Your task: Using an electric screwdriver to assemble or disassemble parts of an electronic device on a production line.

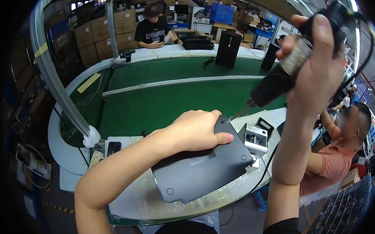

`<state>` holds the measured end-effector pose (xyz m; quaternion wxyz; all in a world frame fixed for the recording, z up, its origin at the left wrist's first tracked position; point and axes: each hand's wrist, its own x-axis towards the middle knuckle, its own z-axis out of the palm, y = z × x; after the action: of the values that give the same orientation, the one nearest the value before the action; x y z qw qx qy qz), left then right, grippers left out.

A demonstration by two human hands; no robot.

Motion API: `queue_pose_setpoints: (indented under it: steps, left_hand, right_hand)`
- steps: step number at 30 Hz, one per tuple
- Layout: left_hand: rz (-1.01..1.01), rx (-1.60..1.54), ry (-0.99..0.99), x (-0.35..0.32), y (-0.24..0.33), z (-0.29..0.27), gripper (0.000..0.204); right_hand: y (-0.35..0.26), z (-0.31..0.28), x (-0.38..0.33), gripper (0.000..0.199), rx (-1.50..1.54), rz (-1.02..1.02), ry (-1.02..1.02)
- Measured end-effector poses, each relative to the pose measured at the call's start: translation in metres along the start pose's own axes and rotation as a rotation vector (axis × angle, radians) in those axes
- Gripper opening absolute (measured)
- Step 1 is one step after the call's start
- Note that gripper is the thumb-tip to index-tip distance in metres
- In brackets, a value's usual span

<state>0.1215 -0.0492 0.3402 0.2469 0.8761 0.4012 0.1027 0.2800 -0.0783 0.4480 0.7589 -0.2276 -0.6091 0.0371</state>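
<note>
A dark grey flat casing (199, 179) with round marks near its corners lies at a slant on the near worktop. My left hand (195, 129) grips its far end, thumb on the upper face and fingers over the edge. Raised at the right, my right hand (319, 68) is wrapped round a black electric screwdriver (273, 87). Its bit slopes down toward the casing's far corner, beside a round hole; I cannot tell whether the tip touches. Against the casing's right side stands a silver metal box (255, 139) with an open front, possibly a screw feeder.
Beyond the worktop runs a green conveyor belt (163, 95) with a pale divider (184, 84). A tall black box (228, 49) stands across it. A metal post (60, 79) rises at left, near a phone (114, 147). One person (153, 29) sits opposite, another (339, 147) at right.
</note>
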Motion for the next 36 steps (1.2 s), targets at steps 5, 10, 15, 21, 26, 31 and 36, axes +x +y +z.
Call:
queue_pose_setpoints:
  steps: [5, 10, 15, 21, 26, 31, 36]
  left_hand:
    - [-0.061, -0.009, -0.027, -0.002, 0.003, -0.005, 0.064]
    - [-0.049, -0.025, 0.01, -0.001, -0.001, 0.001, 0.062]
    - [-0.05, -0.022, 0.0, 0.0, 0.0, 0.0, 0.06]
    - [-0.064, -0.035, -0.014, -0.001, 0.001, -0.005, 0.059]
    - [-0.03, -0.034, -0.018, 0.003, 0.001, -0.002, 0.06]
    - [-0.022, 0.0, 0.014, 0.003, -0.006, 0.0, 0.065]
    - [-0.022, -0.007, 0.025, 0.001, -0.003, 0.0, 0.066]
  right_hand:
    - [0.018, 0.022, -0.002, 0.029, 0.044, -0.033, -0.015]
    - [0.009, 0.041, -0.008, 0.027, 0.124, 0.135, 0.068]
    - [0.009, 0.041, -0.009, 0.027, 0.108, 0.103, 0.07]
    - [0.015, 0.046, -0.012, 0.025, 0.133, 0.135, 0.034]
    - [0.074, 0.05, 0.012, 0.023, 1.127, -0.585, -0.47]
    - [0.025, 0.051, -0.018, 0.023, 0.166, 0.203, -0.057]
    - [0.041, 0.045, -0.018, 0.03, 0.063, 0.04, -0.129]
